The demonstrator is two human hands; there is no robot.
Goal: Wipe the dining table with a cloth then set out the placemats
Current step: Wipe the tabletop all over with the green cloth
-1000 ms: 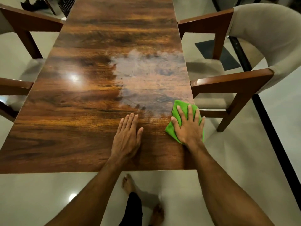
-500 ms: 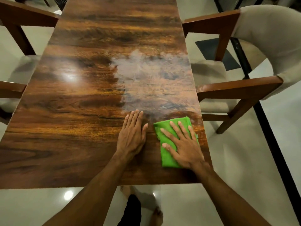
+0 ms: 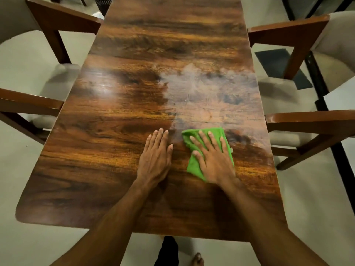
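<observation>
The right grip [image 3: 213, 160] lies flat, fingers straight and spread, pressing the green cloth [image 3: 192, 164] onto the desk [image 3: 107, 154] toward its right side, at the near edge of a pale hazy patch [image 3: 207, 93]. Just beside it the left grip [image 3: 155, 158] rests flat on bare wood, fingers straight and together, holding nothing. Chairs [image 3: 307, 120] flank both long sides.

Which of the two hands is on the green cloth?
The right hand: it presses flat on the cloth, while the left hand rests on the bare table beside it.
</observation>
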